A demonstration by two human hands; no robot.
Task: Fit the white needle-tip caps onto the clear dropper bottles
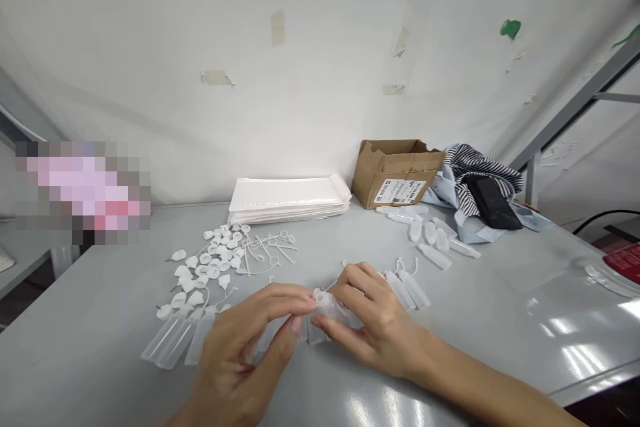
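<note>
My right hand (373,313) grips a small clear plastic bottle (336,311) low over the grey table (500,307), fingers wrapped round its body. My left hand (250,347) pinches a small white cap (319,297) at the bottle's neck with thumb and fingertips. Both hands meet just in front of me. A scatter of white caps and thin looped tethers (215,267) lies to the left. Clear bottles (173,340) lie beside my left hand, and a few more bottles (407,287) lie behind my right hand.
A stack of white padded envelopes (290,199) lies by the wall. An open cardboard box (395,172) stands to its right, with more clear bottles (435,237) in front. Striped cloth with a black phone (491,203) lies far right. A metal frame (575,107) rises at right.
</note>
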